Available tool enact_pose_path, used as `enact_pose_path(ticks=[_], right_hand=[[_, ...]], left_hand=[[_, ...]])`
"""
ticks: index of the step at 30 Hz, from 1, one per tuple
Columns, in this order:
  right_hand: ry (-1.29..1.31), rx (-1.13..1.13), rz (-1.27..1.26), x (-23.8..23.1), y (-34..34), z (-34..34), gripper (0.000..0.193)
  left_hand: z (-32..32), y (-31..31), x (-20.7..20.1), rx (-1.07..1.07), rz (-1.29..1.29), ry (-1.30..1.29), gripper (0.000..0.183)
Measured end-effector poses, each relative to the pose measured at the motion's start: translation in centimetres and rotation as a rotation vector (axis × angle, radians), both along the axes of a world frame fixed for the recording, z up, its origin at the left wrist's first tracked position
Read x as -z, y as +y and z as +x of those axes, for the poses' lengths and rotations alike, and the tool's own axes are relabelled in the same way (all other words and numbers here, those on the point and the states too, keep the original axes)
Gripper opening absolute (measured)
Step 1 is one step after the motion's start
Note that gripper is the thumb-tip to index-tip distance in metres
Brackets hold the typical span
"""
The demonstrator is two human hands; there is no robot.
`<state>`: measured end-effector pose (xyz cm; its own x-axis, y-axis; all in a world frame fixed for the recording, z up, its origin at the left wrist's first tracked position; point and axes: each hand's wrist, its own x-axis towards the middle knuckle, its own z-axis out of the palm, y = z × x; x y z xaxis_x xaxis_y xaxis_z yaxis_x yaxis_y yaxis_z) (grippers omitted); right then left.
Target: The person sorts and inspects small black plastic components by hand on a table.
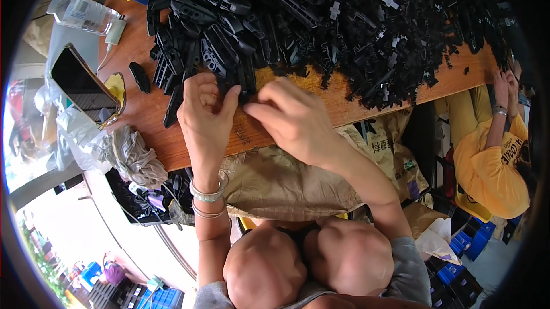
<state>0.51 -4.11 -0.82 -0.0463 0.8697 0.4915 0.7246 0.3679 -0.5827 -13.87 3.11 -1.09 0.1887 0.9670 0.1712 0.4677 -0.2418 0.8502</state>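
Observation:
At the near edge of the wooden table, my left hand [205,105] curls its fingers, its thumb against a long black plastic part [247,78]. That part stands out beyond the fingertips, between my two hands. From the right, my right hand [295,118] closes in a pinch at the near end of the same part. Its fingertips cover whatever small thing may be between them. Just past my hands lies a heap of long black plastic parts [223,51]. Farther right, a pile of small black clip-like pieces [378,39] spreads over the table.
A phone [83,82] stands at the left, near a clear bottle [86,14]. A crumpled grey cloth [133,157] hangs at the table [349,115] edge. Brown paper sacks [281,186] sit below. On the right, another person in a yellow shirt [490,174] sits at the table.

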Motion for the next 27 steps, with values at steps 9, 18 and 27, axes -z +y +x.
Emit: enact_pose_path(ticks=[9,18,27], right_hand=[[-0.030,-0.040,0.070,1.7,0.2,-0.6,0.024],[1.085,0.073,-0.214,0.9,-2.3,0.4,0.018],[1.259,0.081,-0.256,-0.1,-4.3,0.4,0.016]], left_hand=[[-2.6,-1.3,-1.7,0.080,0.133,0.271,0.015],[-2.3,-2.6,-1.8,0.059,0.055,0.308,0.022],[-1.6,-4.7,-1.5,0.268,-0.599,-0.597,0.020]])
